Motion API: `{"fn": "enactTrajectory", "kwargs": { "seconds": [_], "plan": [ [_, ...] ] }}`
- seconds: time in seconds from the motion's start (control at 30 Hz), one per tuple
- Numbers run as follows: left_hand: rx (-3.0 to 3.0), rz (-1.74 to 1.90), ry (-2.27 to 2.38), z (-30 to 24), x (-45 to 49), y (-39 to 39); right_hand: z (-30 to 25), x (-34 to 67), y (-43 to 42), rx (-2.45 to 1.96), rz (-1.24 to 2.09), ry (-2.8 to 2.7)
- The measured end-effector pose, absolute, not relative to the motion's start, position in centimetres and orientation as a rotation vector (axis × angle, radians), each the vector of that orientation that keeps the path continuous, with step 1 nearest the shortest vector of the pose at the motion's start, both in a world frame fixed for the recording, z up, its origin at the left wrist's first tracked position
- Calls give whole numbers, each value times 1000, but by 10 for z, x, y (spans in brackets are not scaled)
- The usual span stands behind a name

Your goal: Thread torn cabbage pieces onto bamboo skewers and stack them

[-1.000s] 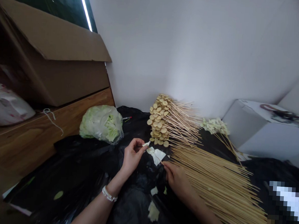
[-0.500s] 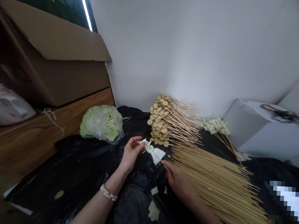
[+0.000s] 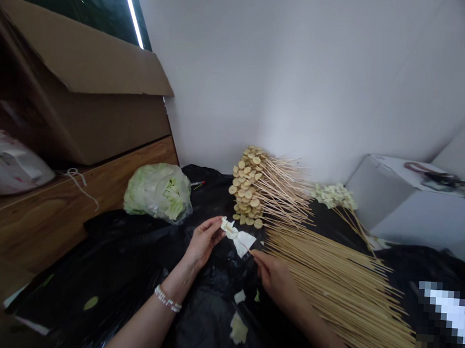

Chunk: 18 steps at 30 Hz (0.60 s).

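Note:
My left hand (image 3: 204, 241), with a beaded bracelet at the wrist, pinches the far end of some pale cabbage leaf pieces (image 3: 242, 242). The pieces are threaded on a thin bamboo skewer, whose near end is closed in the fingers of my right hand (image 3: 272, 275); most of that skewer is hidden by the leaf and the fingers. Beyond my left hand lies a cabbage in a clear plastic bag (image 3: 158, 192). Loose leaf scraps (image 3: 239, 329) rest on the black plastic sheet (image 3: 204, 309) below my hands.
Many bare bamboo skewers (image 3: 339, 285) lie spread at the right. Behind them are a stack of skewered round slices (image 3: 249, 188) and skewers with pale leaf pieces (image 3: 334, 195). A cardboard box (image 3: 101, 124) stands left, a white box (image 3: 411, 211) right, against a white wall.
My left hand's fingers have closed in around the end of the leaf pieces, where the forefinger was stretched out before. My right hand has barely moved.

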<state>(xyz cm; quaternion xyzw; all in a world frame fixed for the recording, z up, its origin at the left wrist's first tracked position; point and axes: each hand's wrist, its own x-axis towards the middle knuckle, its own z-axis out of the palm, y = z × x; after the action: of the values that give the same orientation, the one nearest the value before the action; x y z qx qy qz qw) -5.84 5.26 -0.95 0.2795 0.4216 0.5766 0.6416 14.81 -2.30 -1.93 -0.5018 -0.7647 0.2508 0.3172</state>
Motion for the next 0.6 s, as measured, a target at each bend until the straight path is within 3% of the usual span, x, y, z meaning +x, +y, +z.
{"fn": "enactTrajectory", "kwargs": {
  "seconds": [0.6],
  "plan": [
    [592,1337,999,-12,-59,54,-20,149,-24,-1312,677,-2052]
  ]
}}
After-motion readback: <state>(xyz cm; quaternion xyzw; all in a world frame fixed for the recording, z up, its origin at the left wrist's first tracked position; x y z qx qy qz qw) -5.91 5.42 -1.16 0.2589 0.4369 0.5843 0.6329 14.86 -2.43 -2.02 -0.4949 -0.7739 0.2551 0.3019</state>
